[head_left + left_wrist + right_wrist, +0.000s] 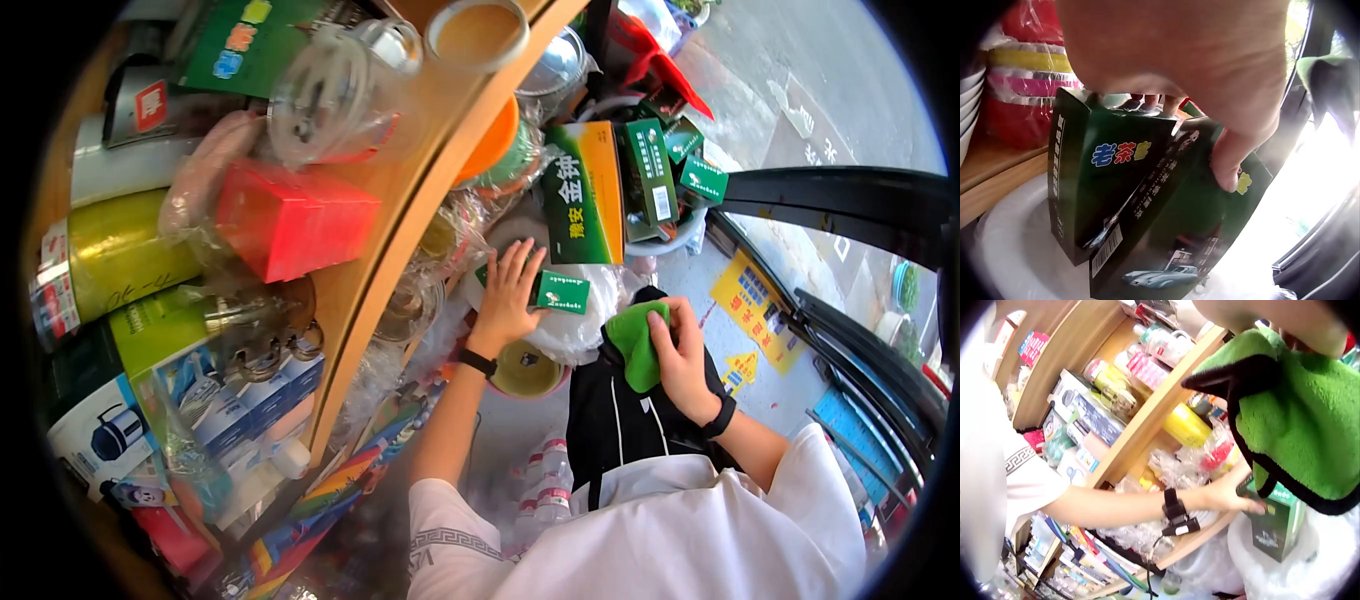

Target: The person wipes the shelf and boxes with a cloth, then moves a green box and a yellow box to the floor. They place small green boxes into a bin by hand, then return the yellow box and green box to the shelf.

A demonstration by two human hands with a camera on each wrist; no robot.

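My left hand (508,305) reaches down over two small dark green tea boxes standing side by side. In the left wrist view the thumb lies against the front box (1166,244), and the fingers go over the top of the rear box (1116,181), their tips partly hidden. Both boxes stand on a round white stack wrapped in clear plastic (1019,250). My right hand (685,365) grips a bright green cloth (630,340) with dark edging. That cloth (1310,419) hangs in loose folds close to the boxes in the right wrist view.
A wooden shelf edge (395,235) runs along the left, with a red box (295,220) and wrapped goods behind it. Beyond the hands are a green and yellow carton (585,195) and more green boxes (648,165). Bottles (550,495) stand below; a black door frame (830,195) is at right.
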